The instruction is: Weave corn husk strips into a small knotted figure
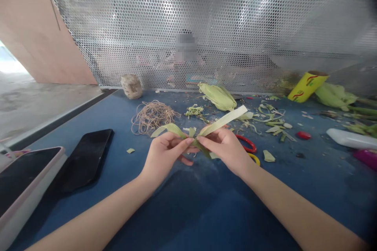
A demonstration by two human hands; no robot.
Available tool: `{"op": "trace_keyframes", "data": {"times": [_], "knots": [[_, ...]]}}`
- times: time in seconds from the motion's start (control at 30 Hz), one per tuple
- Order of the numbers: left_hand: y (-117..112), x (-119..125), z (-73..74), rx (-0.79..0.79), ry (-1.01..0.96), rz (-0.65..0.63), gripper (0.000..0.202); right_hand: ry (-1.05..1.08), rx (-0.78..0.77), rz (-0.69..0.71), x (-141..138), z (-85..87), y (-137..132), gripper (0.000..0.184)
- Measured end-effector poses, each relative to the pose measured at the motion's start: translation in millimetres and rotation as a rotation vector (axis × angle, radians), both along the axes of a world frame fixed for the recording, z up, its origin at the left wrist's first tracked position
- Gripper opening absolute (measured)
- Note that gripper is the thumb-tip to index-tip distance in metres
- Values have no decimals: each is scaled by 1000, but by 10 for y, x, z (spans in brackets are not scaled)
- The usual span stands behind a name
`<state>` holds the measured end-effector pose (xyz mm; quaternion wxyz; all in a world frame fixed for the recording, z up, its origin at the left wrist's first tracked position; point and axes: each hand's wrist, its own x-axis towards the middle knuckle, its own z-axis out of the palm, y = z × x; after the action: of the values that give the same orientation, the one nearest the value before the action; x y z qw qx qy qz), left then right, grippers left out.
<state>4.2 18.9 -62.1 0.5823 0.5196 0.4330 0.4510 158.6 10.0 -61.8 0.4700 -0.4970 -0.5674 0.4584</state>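
Both my hands meet over the middle of the blue table, pinching pale green corn husk strips [225, 119]. My left hand [167, 149] has thumb and fingers closed on the husk where the strips cross, and one strip curls out to the left above it. My right hand [225, 147] grips the same crossing from the other side, with a long flat strip sticking up to the right. A darker green end hangs between the hands. Just behind my right hand lie scissors [249, 145] with red and yellow handle loops, partly hidden by it.
Beyond my hands lie a twine tangle [154, 115], a corn husk bundle [219, 96] and scraps [273, 125]. A yellow roll [308, 86] leans at back right. Phones [85, 157] lie left. A perforated metal panel [229, 27] closes the back; a stone-like lump [131, 86] stands near it.
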Motion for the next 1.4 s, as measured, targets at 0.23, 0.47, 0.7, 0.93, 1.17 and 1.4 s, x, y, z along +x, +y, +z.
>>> {"op": "trace_keyframes", "data": {"times": [0.23,0.47,0.7,0.93,1.17,1.4], "knots": [[-1,10,8,-43,-47,30,27,-305,270,-4,29,-2,-14,12],[26,-19,-11,-107,-102,55,26,-232,177,-4,97,172,-60,9],[15,-7,-12,-109,-125,50,23,-4,14,132,85,133,-47,9],[-39,15,27,-28,-52,19,29,-69,70,-23,65,41,17,11],[-43,14,3,3,-14,10,29,59,15,28,45,47,-6,11],[-44,-2,44,24,14,39,24,221,-137,73,76,29,8,18]]}}
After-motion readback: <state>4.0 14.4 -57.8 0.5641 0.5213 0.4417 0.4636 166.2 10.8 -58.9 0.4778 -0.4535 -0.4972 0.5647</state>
